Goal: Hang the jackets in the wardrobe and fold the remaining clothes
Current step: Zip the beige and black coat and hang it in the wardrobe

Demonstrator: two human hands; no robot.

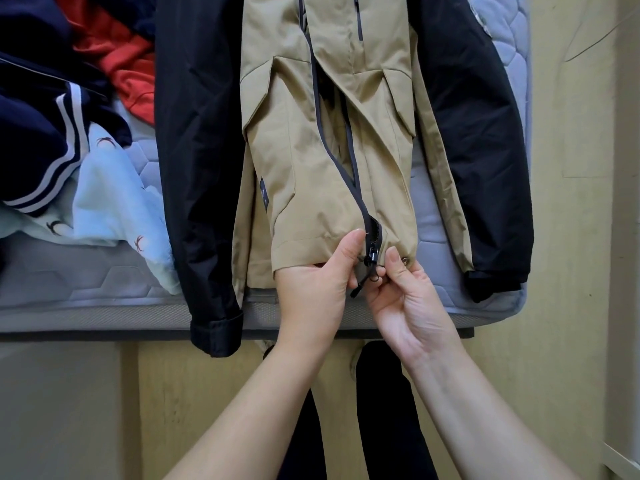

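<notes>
Two hands are working at the hem of the tan-and-black jacket [298,161] lying flat on the mattress [69,282], left hand [311,296] gripping the hem beside the zip slider [372,255], right hand [405,299] pinching the zip's bottom end, so nothing is hanging yet and the heap of clothes [52,133] alongside is waiting unfolded.

- No word, brand, number or sign could be read anywhere in view.
- A small dark tag [264,192] was sewn on the front of the tan jacket [294,150], left of its zip [316,98] and near the hem. It bore faint pale marks, too small and blurred to make out as letters or a logo.
- Nothing was printed along the zip itself, nor on the jacket to the right of it.
</notes>
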